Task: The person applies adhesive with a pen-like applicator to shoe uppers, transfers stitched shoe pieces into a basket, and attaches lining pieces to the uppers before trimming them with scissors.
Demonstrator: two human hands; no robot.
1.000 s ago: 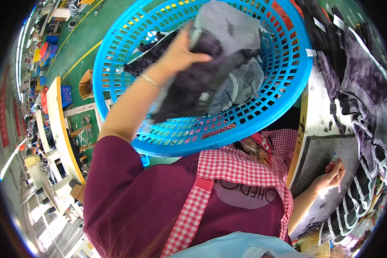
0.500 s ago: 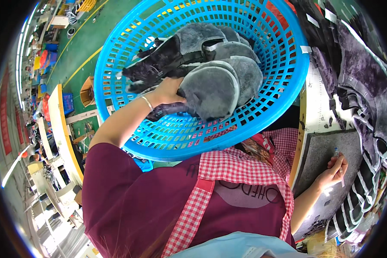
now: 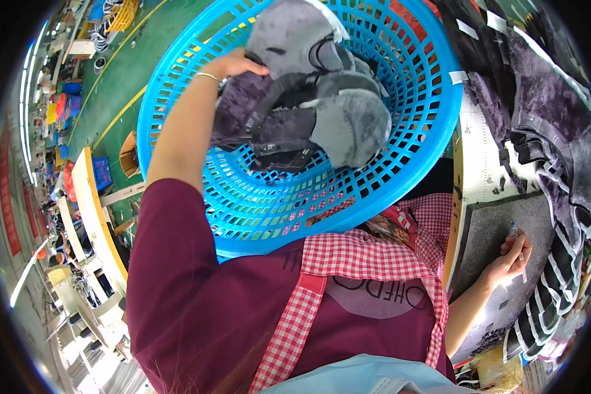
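A large blue plastic basket (image 3: 433, 125) is in front of me, with several grey and dark purple plush fabric pieces (image 3: 351, 128) heaped inside, some of them rounded. My left hand (image 3: 233, 65) reaches over its left side, thumb on top and fingers partly hidden, closed on the edge of a grey plush piece (image 3: 289, 39) at the far side of the heap. My right hand (image 3: 511, 257) rests above a dark grey mat (image 3: 482, 230) on the right. Its fingers are closed round a slim, pen-like stick (image 3: 524, 272) with a blue end.
A white-topped table (image 3: 479, 151) with a pale edge stands on my right. Dark plush pieces (image 3: 545, 85) and black-and-white striped strips (image 3: 538, 315) lie along it. At left are another table edge (image 3: 95, 203), a cardboard box (image 3: 130, 154) and a blue crate (image 3: 102, 172).
My left hand has moved away from me within the basket, shifting a grey plush piece to the far side. Other pieces beneath now show. My right hand stays put with the stick.
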